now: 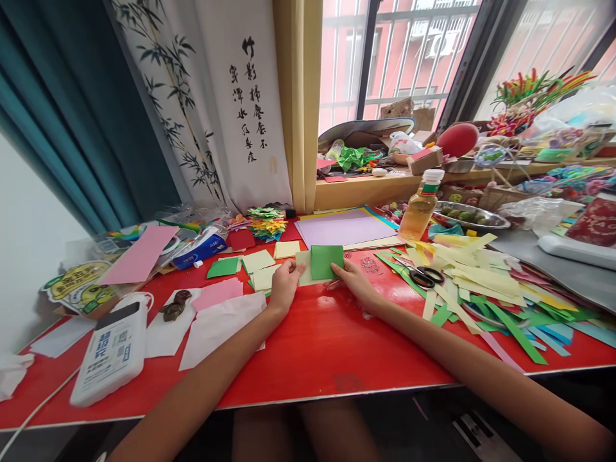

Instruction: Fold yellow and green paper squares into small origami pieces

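Note:
My left hand (285,282) pinches a pale yellow paper piece (304,269) by its left side. My right hand (353,281) grips a green paper square (326,262) at its lower right edge. The two papers meet side by side just above the red table (308,346); whether they overlap or are joined I cannot tell. Close to my left hand lie cream paper squares (258,260) and a green paper piece (224,267). Black-handled scissors (426,277) rest to the right of my right hand, by a pile of paper strips (481,276).
A bottle of amber liquid (418,208) stands behind the strips, near a metal bowl of green fruit (474,217). Lilac paper sheets (344,229) lie at the back. A stack of folded colored papers (267,224) sits back left; a white device (113,353) lies front left.

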Action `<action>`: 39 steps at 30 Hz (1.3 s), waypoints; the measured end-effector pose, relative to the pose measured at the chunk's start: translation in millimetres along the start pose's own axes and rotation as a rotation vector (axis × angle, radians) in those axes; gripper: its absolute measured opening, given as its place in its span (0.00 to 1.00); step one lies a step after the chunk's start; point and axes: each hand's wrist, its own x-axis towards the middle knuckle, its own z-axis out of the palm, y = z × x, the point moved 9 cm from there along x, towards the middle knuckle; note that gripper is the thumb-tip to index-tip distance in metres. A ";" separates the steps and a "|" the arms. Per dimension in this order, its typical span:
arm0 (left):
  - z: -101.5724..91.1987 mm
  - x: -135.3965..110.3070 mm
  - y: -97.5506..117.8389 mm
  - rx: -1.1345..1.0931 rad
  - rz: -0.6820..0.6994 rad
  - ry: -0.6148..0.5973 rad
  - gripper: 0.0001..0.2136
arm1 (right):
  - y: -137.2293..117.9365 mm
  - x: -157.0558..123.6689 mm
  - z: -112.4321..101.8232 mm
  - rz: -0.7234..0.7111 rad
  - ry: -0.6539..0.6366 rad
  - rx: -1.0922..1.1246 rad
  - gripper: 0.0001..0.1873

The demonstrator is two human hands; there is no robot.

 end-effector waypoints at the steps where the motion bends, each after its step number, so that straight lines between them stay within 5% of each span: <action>1: -1.0 0.1 0.0 0.005 0.000 0.010 0.11 | 0.6 0.0 0.5 0.003 -0.008 -0.004 0.11; 17: 10.7 -8.5 13.6 0.165 0.034 -0.095 0.17 | -7.4 2.3 2.9 -0.215 -0.017 -0.187 0.14; 30: 14.9 -6.9 12.5 0.265 0.071 -0.098 0.12 | -14.4 -3.0 5.5 -0.224 0.027 -0.248 0.16; 39: 22.0 -16.4 40.7 0.464 0.297 -0.134 0.18 | -17.3 -7.7 11.5 -0.208 0.015 -0.388 0.21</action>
